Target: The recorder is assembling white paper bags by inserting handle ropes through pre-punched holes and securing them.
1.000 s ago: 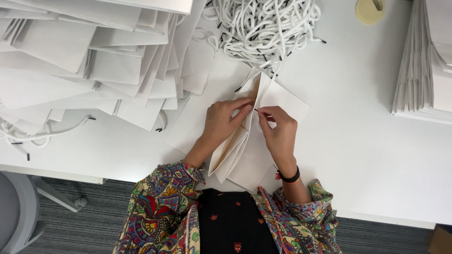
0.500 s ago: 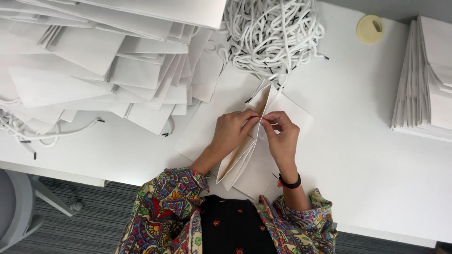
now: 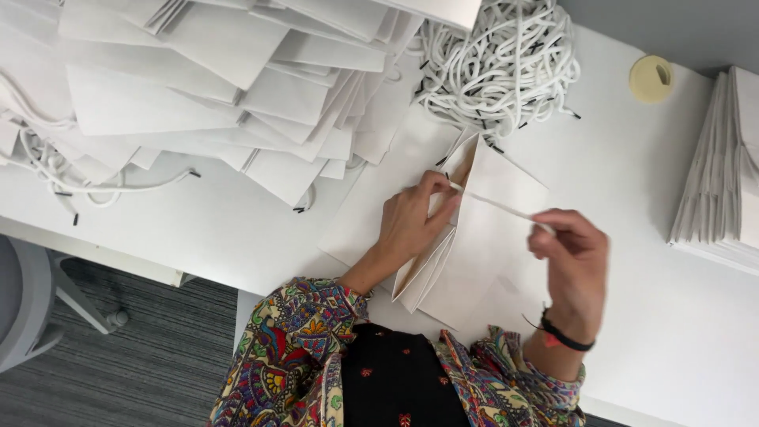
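A flat white paper bag [image 3: 490, 237] lies on the white table [image 3: 656, 316] in front of me, its mouth pointing away. My left hand [image 3: 411, 221] presses on the bag's upper left panel, fingers at the top edge. My right hand [image 3: 571, 269], blurred, pinches the end of a white cord [image 3: 500, 204] stretched taut from the bag's top edge to the right. A black band circles my right wrist.
A heap of white cords with black tips [image 3: 506, 67] lies behind the bag. A pile of finished white bags [image 3: 205, 87] spreads at the left. Folded white bags [image 3: 719, 182] are stacked at the right edge. A round yellowish tape roll [image 3: 651, 78] sits far right.
My right hand has pulled away from the bag's top edge to the right, drawing the cord out taut. My left hand has stayed on the bag.
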